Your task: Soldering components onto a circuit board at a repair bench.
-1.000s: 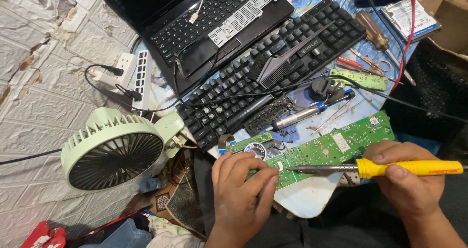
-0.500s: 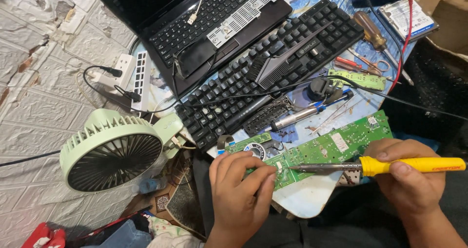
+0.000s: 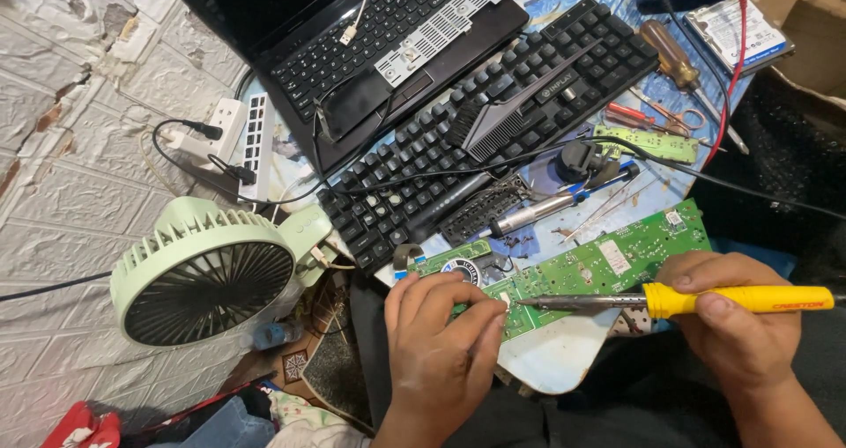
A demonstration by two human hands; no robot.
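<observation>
A long green circuit board (image 3: 608, 263) lies across the near edge of a small cluttered table. My left hand (image 3: 438, 347) rests on the board's left end, fingertips pressed down on it. My right hand (image 3: 731, 325) grips a soldering iron with a yellow handle (image 3: 736, 299). Its metal tip (image 3: 527, 303) points left and touches the board just beside my left fingertips.
A black keyboard (image 3: 493, 131) and an open laptop (image 3: 388, 51) lie behind the board. A pale green fan (image 3: 207, 272) stands at the left next to a white power strip (image 3: 256, 144). Screwdrivers (image 3: 670, 56), a hard drive (image 3: 731, 29), cables and a second small green board (image 3: 648, 141) crowd the right.
The iron's tip has slid slightly left along the board towards my left fingers. Both hands stay in nearly the same place.
</observation>
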